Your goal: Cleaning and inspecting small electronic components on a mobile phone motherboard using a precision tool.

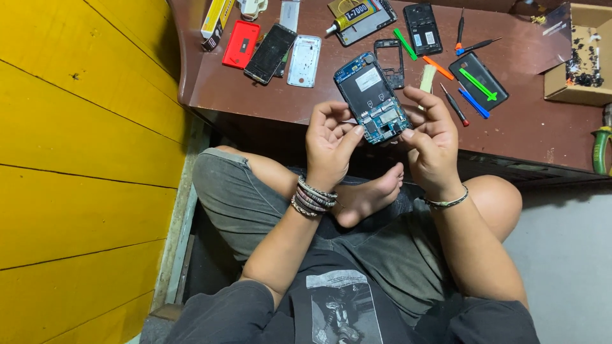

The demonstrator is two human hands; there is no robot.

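An opened phone [372, 97] with its blue circuit board showing is held up above my lap, in front of a low brown table [255, 95]. My left hand [329, 143] holds its lower left edge, thumb against the bottom corner. My right hand [432, 137] pinches the lower right corner, with the fingers curled behind it. Both wrists wear bracelets.
On the table lie a red case [241, 44], a black phone [270, 53], a white back cover [304, 60], a black frame [390, 62], a glue tube [349, 18], screwdrivers [455, 105], green, orange and blue pry tools, and a cardboard box [583, 57]. A yellow plank wall [83, 159] stands to the left.
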